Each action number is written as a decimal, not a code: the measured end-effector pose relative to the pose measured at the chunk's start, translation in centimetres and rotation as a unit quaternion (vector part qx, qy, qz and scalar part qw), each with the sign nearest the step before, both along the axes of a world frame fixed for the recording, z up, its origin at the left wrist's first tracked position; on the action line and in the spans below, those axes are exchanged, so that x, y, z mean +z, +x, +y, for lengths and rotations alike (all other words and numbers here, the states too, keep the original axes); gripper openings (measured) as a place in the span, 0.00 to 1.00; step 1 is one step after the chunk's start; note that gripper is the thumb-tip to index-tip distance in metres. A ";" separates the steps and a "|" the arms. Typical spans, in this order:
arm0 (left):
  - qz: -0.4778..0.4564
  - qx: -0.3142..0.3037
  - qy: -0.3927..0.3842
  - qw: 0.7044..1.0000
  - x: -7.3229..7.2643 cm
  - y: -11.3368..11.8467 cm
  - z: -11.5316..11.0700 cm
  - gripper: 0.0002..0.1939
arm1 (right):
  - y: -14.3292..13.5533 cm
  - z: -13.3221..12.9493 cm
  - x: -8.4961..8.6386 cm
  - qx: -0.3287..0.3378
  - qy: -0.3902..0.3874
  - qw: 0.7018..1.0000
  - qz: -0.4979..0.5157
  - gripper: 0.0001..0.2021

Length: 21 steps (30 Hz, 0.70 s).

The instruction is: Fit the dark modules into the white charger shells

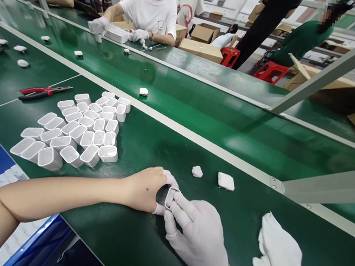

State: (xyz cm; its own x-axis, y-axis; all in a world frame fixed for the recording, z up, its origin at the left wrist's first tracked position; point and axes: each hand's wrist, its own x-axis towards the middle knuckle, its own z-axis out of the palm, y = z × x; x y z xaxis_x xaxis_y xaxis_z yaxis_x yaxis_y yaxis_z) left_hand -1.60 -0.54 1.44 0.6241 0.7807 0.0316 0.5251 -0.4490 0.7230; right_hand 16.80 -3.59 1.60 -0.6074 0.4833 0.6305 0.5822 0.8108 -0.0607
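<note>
My left hand (148,188), bare except for white finger covers, is closed around a small plastic case (170,197) with a white rounded rim. The case's open end faces right, and much of its body is hidden by my hand. In a white glove, my right hand (196,234) presses its fingertips together at that rim. Whether anything sits inside the case is hidden by the fingers. Left of my hands, several white translucent plastic cups (76,129) stand grouped on the green work surface (131,243). Beyond my right hand lie a small white lump (197,171) and a white squarish piece (225,181).
Red-handled pliers (44,93) lie behind the cups. An empty white glove (283,264) rests at the right. Small white parts (143,92) dot the green belt past a pale rail (196,140). A co-worker in a white shirt (151,15) sits opposite; a metal post (341,65) slants at right.
</note>
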 end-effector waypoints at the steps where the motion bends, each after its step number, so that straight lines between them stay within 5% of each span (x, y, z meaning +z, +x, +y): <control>1: -0.003 0.001 0.003 1.000 0.0 0.0 -0.1 0.21 | -0.1 -0.1 0.0 0.000 -0.002 1.000 0.008 0.07; 4: -0.012 0.005 0.014 1.000 0.0 -0.1 -0.2 0.20 | 0.2 -0.1 0.1 0.022 -0.071 0.994 0.085 0.07; 8: -0.009 -0.004 0.040 0.999 0.2 -0.3 -0.1 0.19 | 1.7 0.0 -0.2 0.010 -0.208 0.949 0.236 0.09; 11: -0.006 -0.025 0.072 0.997 0.3 -0.5 0.1 0.18 | 2.6 0.3 -0.5 -0.009 -0.164 0.958 0.237 0.09; 16: 0.002 -0.034 0.091 0.995 0.3 -0.6 0.2 0.15 | 2.6 0.8 -0.4 0.042 -0.032 0.994 0.096 0.09; 21: 0.005 -0.031 0.105 0.994 0.0 -0.4 0.1 0.14 | 1.9 0.5 -0.4 -0.002 -0.058 0.994 0.096 0.09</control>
State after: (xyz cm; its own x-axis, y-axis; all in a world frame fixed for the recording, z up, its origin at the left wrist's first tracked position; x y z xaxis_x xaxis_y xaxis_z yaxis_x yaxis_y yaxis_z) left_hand -2.04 -0.41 1.47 0.6723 0.7174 0.1827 0.4988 -0.6213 0.6044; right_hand 18.75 -3.08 1.21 -0.4794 0.5613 0.6746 0.5539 0.7898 -0.2636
